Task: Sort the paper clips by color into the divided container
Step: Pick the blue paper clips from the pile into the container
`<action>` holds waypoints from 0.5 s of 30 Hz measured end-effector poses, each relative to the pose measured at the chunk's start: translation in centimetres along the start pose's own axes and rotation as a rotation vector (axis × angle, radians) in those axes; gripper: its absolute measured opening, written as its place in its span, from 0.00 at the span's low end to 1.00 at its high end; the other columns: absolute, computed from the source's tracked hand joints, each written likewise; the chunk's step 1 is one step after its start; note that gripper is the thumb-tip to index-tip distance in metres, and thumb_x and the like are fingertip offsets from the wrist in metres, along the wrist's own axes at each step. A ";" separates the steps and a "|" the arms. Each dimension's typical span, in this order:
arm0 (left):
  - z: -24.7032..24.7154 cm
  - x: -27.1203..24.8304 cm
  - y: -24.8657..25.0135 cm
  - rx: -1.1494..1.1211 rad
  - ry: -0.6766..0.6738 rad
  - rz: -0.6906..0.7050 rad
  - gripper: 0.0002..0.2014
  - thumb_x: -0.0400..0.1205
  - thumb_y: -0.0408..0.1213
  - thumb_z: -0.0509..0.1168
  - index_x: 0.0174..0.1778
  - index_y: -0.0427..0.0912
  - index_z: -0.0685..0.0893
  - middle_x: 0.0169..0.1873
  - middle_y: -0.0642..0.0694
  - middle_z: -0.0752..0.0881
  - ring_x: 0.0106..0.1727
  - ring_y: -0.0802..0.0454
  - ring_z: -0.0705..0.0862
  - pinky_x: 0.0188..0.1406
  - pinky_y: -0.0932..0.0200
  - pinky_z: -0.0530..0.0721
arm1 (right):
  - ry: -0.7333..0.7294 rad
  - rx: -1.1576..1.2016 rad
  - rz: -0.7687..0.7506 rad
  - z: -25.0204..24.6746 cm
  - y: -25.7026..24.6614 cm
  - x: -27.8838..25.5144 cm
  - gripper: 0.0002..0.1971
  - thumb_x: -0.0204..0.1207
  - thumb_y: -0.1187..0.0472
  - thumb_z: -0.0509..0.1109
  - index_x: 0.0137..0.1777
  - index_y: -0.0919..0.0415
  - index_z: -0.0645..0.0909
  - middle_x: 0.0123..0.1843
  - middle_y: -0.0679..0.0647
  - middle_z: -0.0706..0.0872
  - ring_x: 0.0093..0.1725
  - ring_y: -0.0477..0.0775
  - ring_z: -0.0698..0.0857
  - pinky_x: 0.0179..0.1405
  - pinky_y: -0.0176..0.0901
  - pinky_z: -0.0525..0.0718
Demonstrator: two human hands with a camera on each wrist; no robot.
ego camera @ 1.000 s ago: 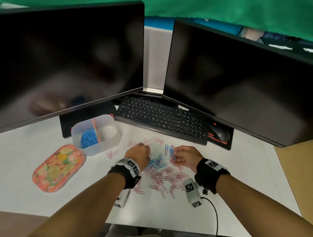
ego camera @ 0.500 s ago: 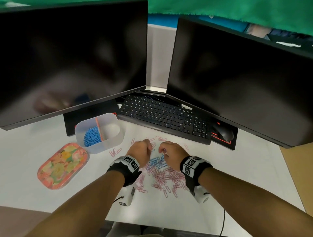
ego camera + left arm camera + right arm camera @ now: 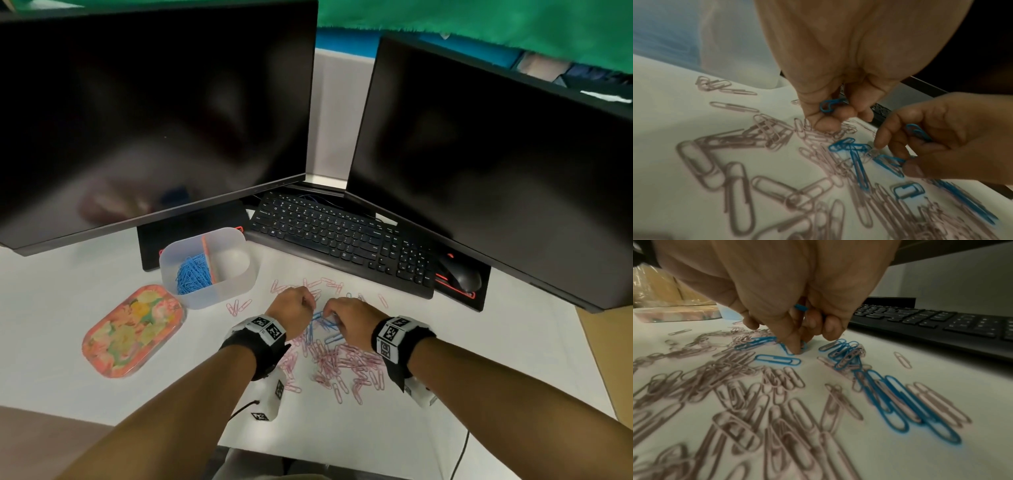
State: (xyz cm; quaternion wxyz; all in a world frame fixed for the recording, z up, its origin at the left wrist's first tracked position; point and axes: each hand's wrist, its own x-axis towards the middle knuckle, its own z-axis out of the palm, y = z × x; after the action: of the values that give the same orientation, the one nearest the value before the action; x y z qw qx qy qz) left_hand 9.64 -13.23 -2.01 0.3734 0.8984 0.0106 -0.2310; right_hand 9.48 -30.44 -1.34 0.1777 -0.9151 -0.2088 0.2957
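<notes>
Nearest the person, a dense scatter of pink paper clips (image 3: 346, 366) lay on the white desk (image 3: 342, 438), many overlapping, probably left for a later pass since the container's right compartment held none of them.

Just beyond that scatter, both hands worked side by side over a small patch of blue paper clips (image 3: 323, 323). The left hand (image 3: 291, 308) was curled, its fingers and thumb closed round a blue clip (image 3: 827, 106), the fingertips close to the pink clips; in my judgement it was storing what it had gathered so that 1 trip to the container could carry several. The right hand (image 3: 352, 318) was curled too: a blue end (image 3: 801, 307) poked out between its fingers while its thumb and a fingertip (image 3: 795, 347) pinched at another blue clip lying flat on the desk. More blue clips lay loose to its right, tangled with pink ones, which could make a clean pick awkward.

Farther out and to the left stood the divided container (image 3: 239, 284), its left compartment heaped with blue clips (image 3: 191, 275), the right one apparently empty. Its floral lid (image 3: 133, 330) lay nearer on the left. Beyond were the keyboard (image 3: 342, 240), a mouse (image 3: 460, 277) and 2 dark monitors (image 3: 154, 113).
</notes>
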 end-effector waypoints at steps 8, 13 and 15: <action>0.5 -0.4 -0.4 0.457 0.011 0.001 0.13 0.80 0.36 0.64 0.59 0.38 0.80 0.57 0.41 0.79 0.54 0.41 0.84 0.55 0.51 0.85 | -0.020 0.069 0.112 -1.3 1.3 -1.2 0.21 0.77 0.67 0.59 0.70 0.57 0.75 0.64 0.55 0.78 0.63 0.56 0.78 0.62 0.44 0.77; 0.6 0.0 -0.7 0.514 -0.020 0.019 0.13 0.81 0.35 0.61 0.61 0.39 0.81 0.58 0.41 0.80 0.55 0.41 0.84 0.56 0.50 0.85 | 0.104 0.341 0.187 -1.2 1.4 -1.4 0.11 0.81 0.62 0.57 0.44 0.60 0.81 0.49 0.53 0.84 0.47 0.51 0.82 0.44 0.40 0.78; 0.5 0.0 -0.7 0.538 -0.025 0.027 0.13 0.81 0.35 0.61 0.61 0.39 0.80 0.58 0.41 0.79 0.55 0.40 0.85 0.54 0.49 0.85 | 0.135 0.443 0.226 -1.2 1.3 -1.4 0.12 0.82 0.61 0.57 0.41 0.58 0.80 0.36 0.48 0.80 0.33 0.43 0.76 0.33 0.35 0.72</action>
State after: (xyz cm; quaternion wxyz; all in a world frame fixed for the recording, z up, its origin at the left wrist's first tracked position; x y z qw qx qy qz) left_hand 9.27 -13.07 -2.82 0.1243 0.9625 -0.0678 -0.2314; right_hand 9.51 -32.45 -0.32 0.3530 -0.8891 -0.0228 0.2903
